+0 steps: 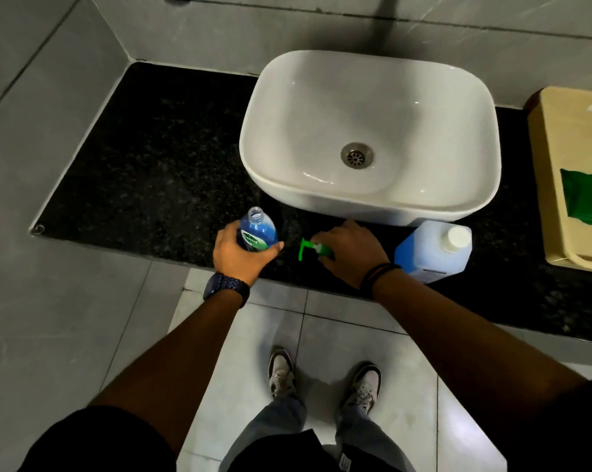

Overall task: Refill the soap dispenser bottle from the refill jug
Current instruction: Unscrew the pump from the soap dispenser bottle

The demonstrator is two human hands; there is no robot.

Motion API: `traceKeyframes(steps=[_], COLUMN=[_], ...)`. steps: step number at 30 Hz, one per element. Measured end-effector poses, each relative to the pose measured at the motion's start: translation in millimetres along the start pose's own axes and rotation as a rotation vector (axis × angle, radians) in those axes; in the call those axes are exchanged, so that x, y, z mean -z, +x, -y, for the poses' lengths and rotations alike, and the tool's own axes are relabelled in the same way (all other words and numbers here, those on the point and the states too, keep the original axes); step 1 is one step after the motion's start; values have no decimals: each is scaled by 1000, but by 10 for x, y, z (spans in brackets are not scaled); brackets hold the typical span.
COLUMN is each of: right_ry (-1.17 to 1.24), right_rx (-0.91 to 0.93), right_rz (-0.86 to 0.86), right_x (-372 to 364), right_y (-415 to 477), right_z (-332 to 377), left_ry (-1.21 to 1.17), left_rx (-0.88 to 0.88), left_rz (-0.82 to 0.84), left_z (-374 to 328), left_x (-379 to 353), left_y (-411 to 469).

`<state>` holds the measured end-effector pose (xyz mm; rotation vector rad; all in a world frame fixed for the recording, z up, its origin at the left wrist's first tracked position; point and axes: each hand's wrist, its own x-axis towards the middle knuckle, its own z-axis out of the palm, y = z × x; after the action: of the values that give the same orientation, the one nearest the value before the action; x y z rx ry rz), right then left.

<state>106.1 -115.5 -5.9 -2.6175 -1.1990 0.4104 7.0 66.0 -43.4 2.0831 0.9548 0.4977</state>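
Observation:
My left hand (pixel 242 255) grips the soap dispenser bottle (pixel 258 229), a clear bottle of blue liquid with a green label, upright on the black counter with its neck uncapped. My right hand (pixel 349 252) rests on the counter around the green pump head (pixel 310 248), whose nozzle pokes out to the left of my fingers. The refill jug (pixel 431 250), translucent with blue liquid and a white cap screwed on, stands just right of my right hand, near the counter's front edge.
A white basin (pixel 277 137) sits on the black granite counter (pixel 151 158) right behind both hands. A beige tray (pixel 546 185) holding a green cloth (pixel 587 199) is at the far right. Grey tiled walls close off the left and back.

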Motion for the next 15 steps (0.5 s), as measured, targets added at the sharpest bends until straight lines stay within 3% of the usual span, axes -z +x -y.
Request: traceKeyframes(steps=[15], right_ry=[8], right_rx=[-122], right_rz=[-30], right_x=[-504], right_y=[199], right_z=[-83], left_ry=[-46], left_rx=[-142], left_rz=[35], left_z=[170], left_x=[-33], left_y=[26])
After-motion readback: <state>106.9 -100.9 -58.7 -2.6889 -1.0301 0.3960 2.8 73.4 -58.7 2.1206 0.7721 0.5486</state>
